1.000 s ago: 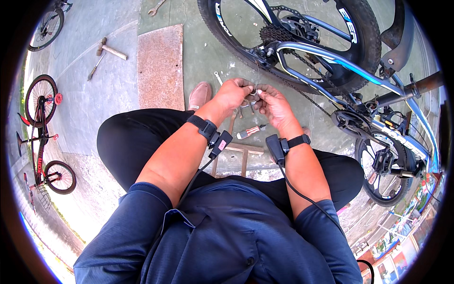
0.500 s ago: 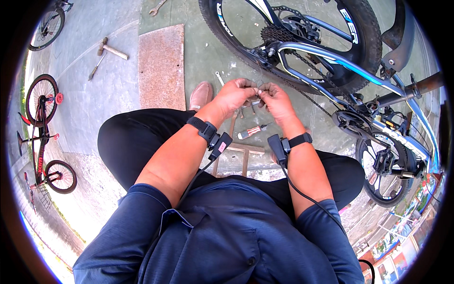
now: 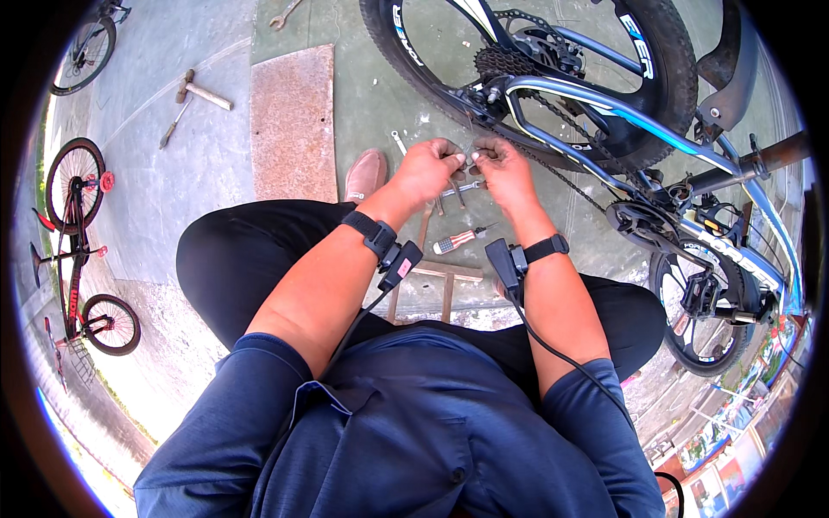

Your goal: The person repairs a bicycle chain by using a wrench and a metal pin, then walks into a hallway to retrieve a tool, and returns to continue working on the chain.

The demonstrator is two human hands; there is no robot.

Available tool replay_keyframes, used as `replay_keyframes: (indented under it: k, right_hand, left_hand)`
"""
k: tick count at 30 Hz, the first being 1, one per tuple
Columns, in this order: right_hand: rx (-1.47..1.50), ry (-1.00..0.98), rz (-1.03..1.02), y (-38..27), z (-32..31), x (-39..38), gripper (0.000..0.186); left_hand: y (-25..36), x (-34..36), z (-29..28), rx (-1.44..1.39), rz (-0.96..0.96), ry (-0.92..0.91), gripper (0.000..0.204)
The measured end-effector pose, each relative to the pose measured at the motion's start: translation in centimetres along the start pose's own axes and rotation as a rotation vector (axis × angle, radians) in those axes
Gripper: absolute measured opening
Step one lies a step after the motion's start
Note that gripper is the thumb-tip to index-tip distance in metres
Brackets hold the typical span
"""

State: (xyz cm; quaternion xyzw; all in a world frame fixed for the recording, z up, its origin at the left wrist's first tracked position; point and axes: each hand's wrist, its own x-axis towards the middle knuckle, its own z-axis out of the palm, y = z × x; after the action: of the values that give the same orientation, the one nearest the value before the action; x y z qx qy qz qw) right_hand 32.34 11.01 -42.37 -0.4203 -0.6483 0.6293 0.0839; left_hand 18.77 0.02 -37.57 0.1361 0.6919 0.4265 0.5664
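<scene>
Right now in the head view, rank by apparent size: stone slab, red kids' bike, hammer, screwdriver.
1. Stone slab
2. Red kids' bike, close to the slab; fisheye rim distortion makes this unsure
3. Hammer
4. Screwdriver, similar to the hammer

Left hand (image 3: 429,168) and right hand (image 3: 503,168) side by side ahead, fingers curled, fingertips nearly touching.

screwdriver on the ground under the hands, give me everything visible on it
The screwdriver is short, with a ribbed handle banded red and pale that looks like plastic, and a thin dark metal shaft. It lies flat on the greenish concrete floor, handle toward the person's left, tip pointing right and slightly away. It sits below the left hand and right hand, just beyond a wooden frame. Neither hand touches it. The tip type is too small to tell.
</scene>
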Motion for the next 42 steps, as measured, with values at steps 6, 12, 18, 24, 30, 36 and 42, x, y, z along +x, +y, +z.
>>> replay_keyframes:
  k: [6, 12, 18, 24, 30, 36, 42]
  right_hand:
    - [0.102, 0.018, 0.212, -3.5, 0.7, -1.1, 0.012]
    - [0.185, 0.000, 0.233, -3.7, 0.3, -1.5, 0.014]
    - [0.317, -0.018, 0.337, -3.7, 0.2, -2.0, 0.014]
    - [0.213, -0.024, 0.283, -4.4, -0.2, -1.7, 0.015]
    - [0.269, -0.057, 0.309, -4.3, -0.7, -1.8, 0.017]
    - [0.305, -0.044, 0.316, -4.0, -0.4, -1.8, 0.018]
    - [0.298, -0.011, 0.268, -4.1, 0.0, -1.8, 0.019]
  left_hand:
    - [-0.4, 0.2, 0.0, -0.232, -0.078, -0.016, 0.018]
    - [-0.8, 0.8, 0.3, -0.284, -0.099, 0.007, 0.017]
    - [-0.4, 0.6, 0.3, 0.024, 0.013, 0.105, 0.016]
    - [-0.6, 0.6, -0.2, 0.358, 0.306, 0.136, 0.017]
    - [-1.2, 0.6, 0.1, 0.193, 0.248, 0.111, 0.017]
    - [-0.9, -0.2, 0.3, 0.036, 0.091, 0.016, 0.024]
    - [-1.8, -0.3, 0.7, -0.176, 0.071, -0.006, 0.034]
